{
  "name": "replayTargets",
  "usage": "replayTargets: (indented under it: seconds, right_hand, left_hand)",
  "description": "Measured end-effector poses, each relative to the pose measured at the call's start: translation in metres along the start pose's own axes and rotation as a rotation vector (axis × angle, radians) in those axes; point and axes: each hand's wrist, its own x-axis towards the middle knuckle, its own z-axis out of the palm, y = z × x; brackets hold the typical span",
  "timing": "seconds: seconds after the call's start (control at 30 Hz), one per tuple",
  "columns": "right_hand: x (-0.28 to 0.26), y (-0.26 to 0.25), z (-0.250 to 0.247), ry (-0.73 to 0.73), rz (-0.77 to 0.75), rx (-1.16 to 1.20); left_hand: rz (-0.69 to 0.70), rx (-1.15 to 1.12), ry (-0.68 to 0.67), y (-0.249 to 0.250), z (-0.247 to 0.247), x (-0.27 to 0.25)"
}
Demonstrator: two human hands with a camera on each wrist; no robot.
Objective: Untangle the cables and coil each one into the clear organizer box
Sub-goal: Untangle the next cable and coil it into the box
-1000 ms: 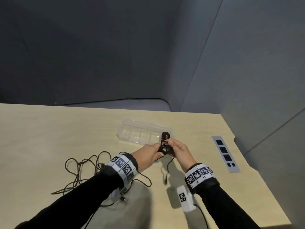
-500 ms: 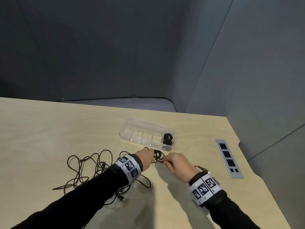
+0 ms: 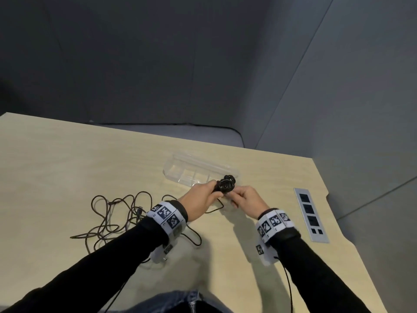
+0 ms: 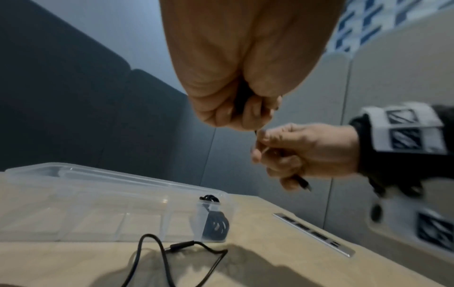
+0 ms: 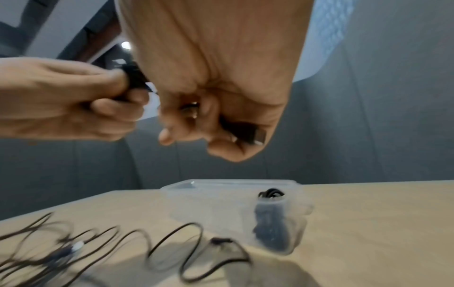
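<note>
left hand [image 3: 200, 199]: fingers curled round cable coil [image 3: 223, 186]; right hand [image 3: 247, 199]: fingers pinching cable plug [image 5: 248, 134]

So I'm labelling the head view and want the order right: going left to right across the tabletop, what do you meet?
Tangled cables → left hand → cable coil held between the hands → right hand → power socket strip. The clear organizer box lies behind the hands, so I leave it out.

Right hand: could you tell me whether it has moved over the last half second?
Yes, the right hand has moved closer to the clear organizer box.
</note>
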Motion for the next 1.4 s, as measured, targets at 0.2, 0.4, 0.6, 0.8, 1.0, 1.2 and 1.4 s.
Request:
replayTargets:
  seconds: [0.2,0.4,0.6,0.8,1.0,1.2,1.4]
  right_hand:
    - [-0.032,-0.022,0.04,-0.135,-0.166,-0.566]
    - [-0.027,-0.057,-0.002,-0.103,-0.404,-0.655]
    - [0.001,-0.019,-0.017,-0.033,-0.186,-0.047]
    - [-0.015,0.0,0.033,0.161,0.062,0.401]
    - [-0.016,-0.015,0.054,0.146,0.216,0.69]
    - [-0.011,-0.05,0.024,0.002,0.424,0.97]
    - [0.011,-0.056,0.019,0.025,0.633,0.753]
  left_hand:
    - [-0.221,0.192,0.004,-0.014,0.005,0.001]
    - [-0.071,0.19,-0.288,-0.019,0.016,-0.009]
    - [0.087,0.116,-0.259,-0.012,0.014,-0.015]
    - [-0.037,-0.003,-0.041,0.0,0.008,-0.009]
    - [-0.156,0.199,0.007,-0.003,0.009,0.0]
    - [-0.151,0.6,0.015,0.0,0.009,0.005]
    - [-0.113,0.664,0.089,-0.001,0.032,-0.002]
